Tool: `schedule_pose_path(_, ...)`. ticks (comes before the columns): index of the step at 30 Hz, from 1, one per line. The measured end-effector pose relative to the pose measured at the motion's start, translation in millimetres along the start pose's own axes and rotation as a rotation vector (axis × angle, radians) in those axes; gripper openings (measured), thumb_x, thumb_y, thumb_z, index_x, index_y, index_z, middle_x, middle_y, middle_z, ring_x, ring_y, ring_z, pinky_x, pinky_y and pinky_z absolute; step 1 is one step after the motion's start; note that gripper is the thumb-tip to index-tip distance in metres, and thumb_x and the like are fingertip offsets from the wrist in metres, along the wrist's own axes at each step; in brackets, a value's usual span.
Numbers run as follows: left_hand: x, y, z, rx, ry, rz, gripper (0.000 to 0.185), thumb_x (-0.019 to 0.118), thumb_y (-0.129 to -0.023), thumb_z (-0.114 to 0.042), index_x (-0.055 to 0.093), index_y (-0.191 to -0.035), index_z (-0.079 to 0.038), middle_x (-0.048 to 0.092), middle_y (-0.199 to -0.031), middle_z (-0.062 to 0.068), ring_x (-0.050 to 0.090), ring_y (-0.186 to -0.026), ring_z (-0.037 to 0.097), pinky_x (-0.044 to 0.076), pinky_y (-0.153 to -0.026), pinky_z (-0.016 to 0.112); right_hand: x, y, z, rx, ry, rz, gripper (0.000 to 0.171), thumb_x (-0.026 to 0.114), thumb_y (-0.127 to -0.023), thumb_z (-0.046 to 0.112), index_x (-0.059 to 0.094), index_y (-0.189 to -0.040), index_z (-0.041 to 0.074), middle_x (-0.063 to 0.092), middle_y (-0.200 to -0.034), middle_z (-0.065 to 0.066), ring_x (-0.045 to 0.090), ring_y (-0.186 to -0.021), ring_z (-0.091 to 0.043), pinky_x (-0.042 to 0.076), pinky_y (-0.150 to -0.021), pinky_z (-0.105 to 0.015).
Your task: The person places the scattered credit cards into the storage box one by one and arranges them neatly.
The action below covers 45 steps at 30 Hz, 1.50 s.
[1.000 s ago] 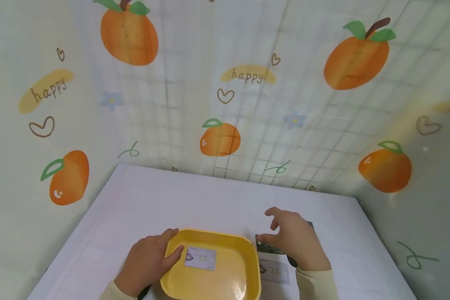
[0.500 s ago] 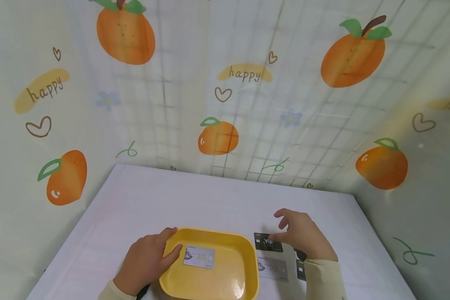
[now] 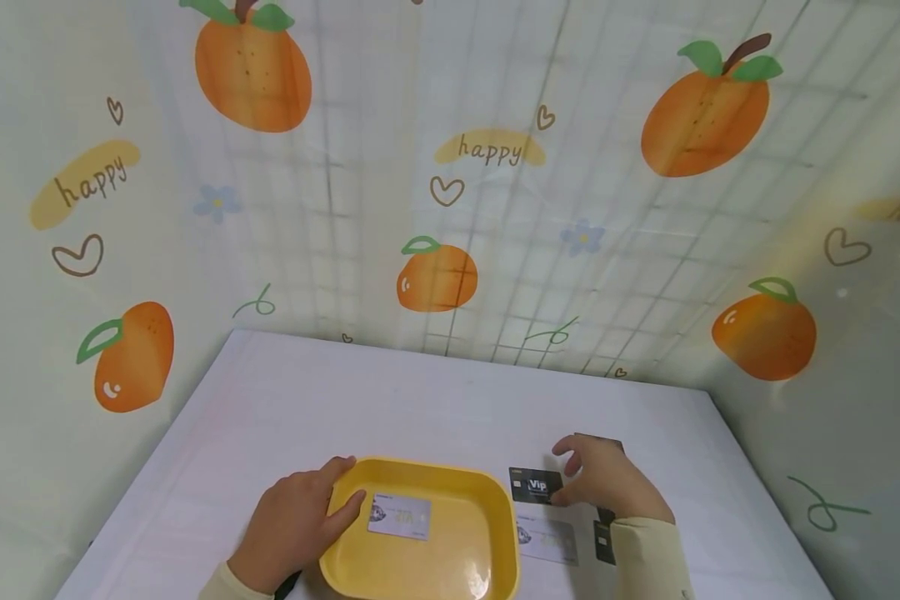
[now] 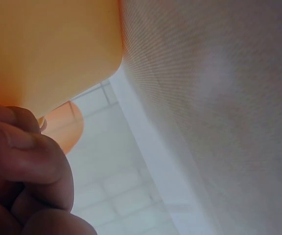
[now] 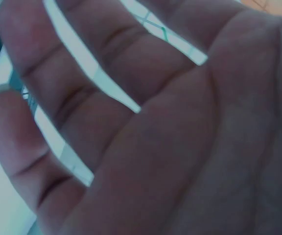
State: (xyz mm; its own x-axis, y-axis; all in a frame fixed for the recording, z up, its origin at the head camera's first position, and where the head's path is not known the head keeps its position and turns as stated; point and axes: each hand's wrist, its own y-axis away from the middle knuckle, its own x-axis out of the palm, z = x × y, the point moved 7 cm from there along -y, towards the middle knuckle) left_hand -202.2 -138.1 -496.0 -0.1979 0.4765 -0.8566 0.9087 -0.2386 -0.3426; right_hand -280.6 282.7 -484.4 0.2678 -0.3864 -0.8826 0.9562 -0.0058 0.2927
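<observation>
White table (image 3: 390, 392), orange-print walls. Left hand (image 3: 292, 523) grips yellow tray's (image 3: 495, 533) left rim; silver card (image 3: 399, 516) inside. Right hand (image 3: 603, 487), fingers loosely spread, thumb on black card (image 3: 534, 485) right of tray. Flat card may skid w/o lifting, maybe onto nearer cards.

White table (image 3: 390, 400) bears yellow tray (image 3: 487, 500) and cards (image 3: 536, 484).

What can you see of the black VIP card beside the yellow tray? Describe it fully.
The black VIP card is a thin, dark rectangle with white "Vip" lettering and a small light mark at its left end. It lies flat, face up, on the white table, just right of the yellow tray, with a pale card nearer the person. The right hand touches its right edge with its fingers.
</observation>
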Motion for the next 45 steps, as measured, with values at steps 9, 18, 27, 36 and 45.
schedule_pose_path(9, -1.1, -0.5, -3.8, -0.014, 0.011, 0.015, 0.045, 0.074, -0.098, -0.048, 0.073, -0.130, -0.017, 0.033, -0.051, -0.017, 0.031, -0.044, 0.004, 0.031, -0.044, 0.025, 10, -8, -12, 0.011, 0.017, -0.002, 0.078, 0.105, -0.058, 0.022, 0.071, -0.128, 0.013, 0.069, -0.098, -0.006, 0.064, -0.083, -0.027, 0.057, -0.077, -0.057)
schedule_pose_path(18, -0.9, -0.5, -5.3, -0.018, -0.009, 0.027, 0.045, 0.073, -0.098, -0.049, 0.072, -0.130, -0.017, 0.033, -0.051, -0.017, 0.032, -0.045, 0.004, 0.032, -0.045, 0.025, 15, -12, -15, 0.000, 0.023, 0.010, 0.073, 0.105, -0.058, 0.023, 0.073, -0.123, 0.016, 0.068, -0.096, -0.005, 0.063, -0.082, -0.026, 0.057, -0.076, -0.055)
schedule_pose_path(27, -0.6, 0.2, -5.5, -0.018, -0.012, 0.018, 0.045, 0.073, -0.098, -0.049, 0.072, -0.130, -0.017, 0.033, -0.051, -0.016, 0.031, -0.044, 0.004, 0.030, -0.045, 0.025, 14, -9, -14, 0.010, 0.007, 0.034, 0.072, 0.105, -0.057, 0.022, 0.072, -0.120, 0.018, 0.068, -0.098, -0.005, 0.062, -0.084, -0.027, 0.056, -0.078, -0.056)
schedule_pose_path(36, 0.9, 2.5, -3.6, -0.044, -0.010, 0.031, 0.045, 0.073, -0.098, -0.048, 0.072, -0.131, -0.017, 0.034, -0.052, -0.016, 0.032, -0.045, 0.005, 0.032, -0.046, 0.025, 17, -10, -17, 0.036, -0.012, 0.042, 0.062, 0.105, -0.058, 0.023, 0.072, -0.110, 0.020, 0.067, -0.097, -0.004, 0.061, -0.085, -0.028, 0.056, -0.078, -0.055)
schedule_pose_path(45, 1.7, 1.9, -3.4, -0.049, -0.010, 0.039, 0.045, 0.073, -0.098, -0.048, 0.071, -0.131, -0.018, 0.034, -0.052, -0.016, 0.032, -0.045, 0.005, 0.032, -0.046, 0.025, 17, -9, -18, 0.042, -0.015, 0.042, 0.060, 0.105, -0.057, 0.024, 0.073, -0.107, 0.020, 0.066, -0.097, -0.005, 0.061, -0.085, -0.028, 0.056, -0.077, -0.054)
